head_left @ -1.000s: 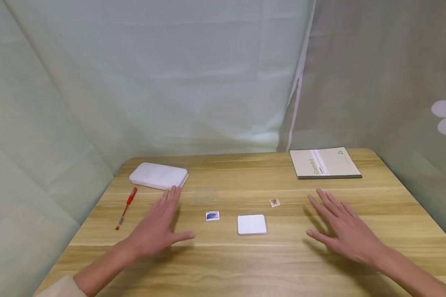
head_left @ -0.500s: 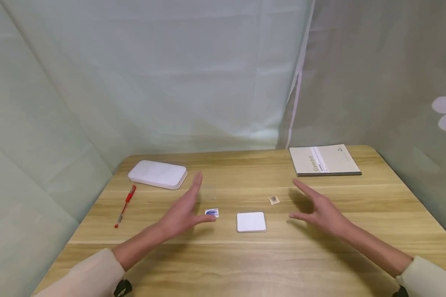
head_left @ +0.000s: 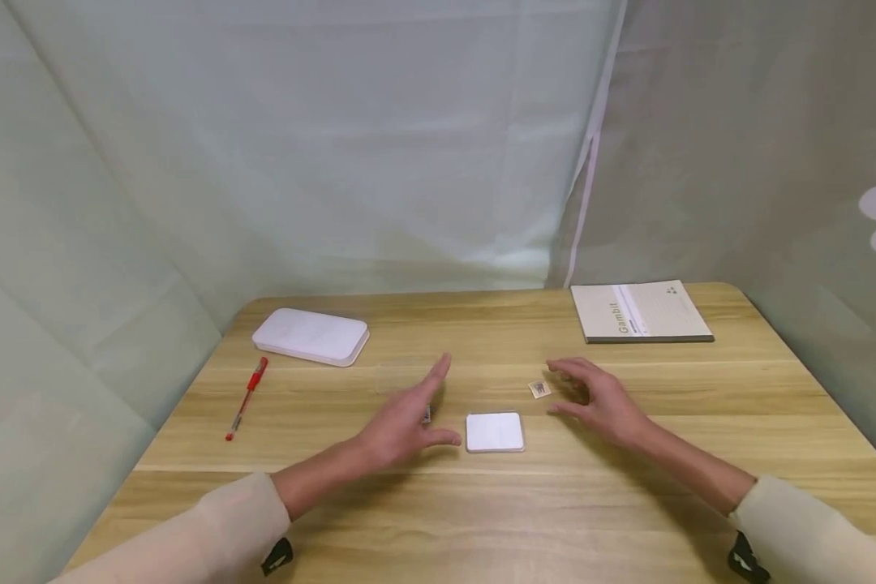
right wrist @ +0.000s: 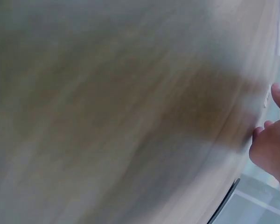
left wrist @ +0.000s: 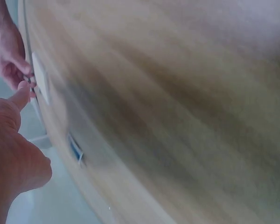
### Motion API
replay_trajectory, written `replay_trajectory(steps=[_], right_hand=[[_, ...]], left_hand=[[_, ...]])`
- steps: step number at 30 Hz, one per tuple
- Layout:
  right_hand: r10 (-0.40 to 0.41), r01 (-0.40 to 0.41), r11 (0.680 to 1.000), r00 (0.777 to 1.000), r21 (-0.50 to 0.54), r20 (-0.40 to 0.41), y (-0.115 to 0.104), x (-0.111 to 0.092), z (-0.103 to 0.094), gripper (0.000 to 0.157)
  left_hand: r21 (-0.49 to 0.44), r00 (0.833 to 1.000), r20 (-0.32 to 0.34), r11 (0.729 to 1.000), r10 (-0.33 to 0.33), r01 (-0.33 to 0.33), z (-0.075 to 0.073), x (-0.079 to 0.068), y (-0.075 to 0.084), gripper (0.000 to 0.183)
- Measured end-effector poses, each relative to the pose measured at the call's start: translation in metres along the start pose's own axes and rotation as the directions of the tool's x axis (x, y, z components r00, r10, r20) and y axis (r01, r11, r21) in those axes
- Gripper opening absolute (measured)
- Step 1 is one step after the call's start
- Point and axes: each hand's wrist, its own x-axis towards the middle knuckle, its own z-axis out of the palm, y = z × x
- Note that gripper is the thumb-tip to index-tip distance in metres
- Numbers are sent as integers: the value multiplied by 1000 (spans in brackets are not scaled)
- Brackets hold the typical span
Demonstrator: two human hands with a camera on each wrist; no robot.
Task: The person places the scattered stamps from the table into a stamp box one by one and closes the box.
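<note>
My left hand (head_left: 405,426) hovers over the table just left of a white rounded card (head_left: 495,431), which lies flat in a clear case. Its thumb tip is close to the card's left edge, and its fingers are straight. Behind that hand, a blue postage stamp (head_left: 427,414) is mostly hidden; the left wrist view shows more of the blue stamp (left wrist: 75,149). On the right, my right hand (head_left: 602,401) has thumb and fingers apart and slightly bent, holding nothing. A small tan stamp (head_left: 539,389) lies flat right by its fingertips.
A thin transparent sheet (head_left: 394,375) lies behind my left hand. At the back left is a white flat case (head_left: 311,335), with a red pen (head_left: 246,399) in front of it. A notebook (head_left: 641,312) lies at the back right; curtains hang behind the table.
Both hands have moved inward, the left toward the white card and the right toward the tan stamp. The right fingers have drawn closer together, and the left hand now covers most of the blue stamp.
</note>
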Motion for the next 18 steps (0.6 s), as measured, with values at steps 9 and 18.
replay_trajectory(steps=[9,18], right_hand=[[-74,74,997,997,-25,-16,12,14,4,38],[-75,75,997,997,4,12,12,20,3,23]], left_hand=[[55,996,50,995,76,-79,14,0,0,88],[130,988,17,979,153,-154,23,-3,-2,68]])
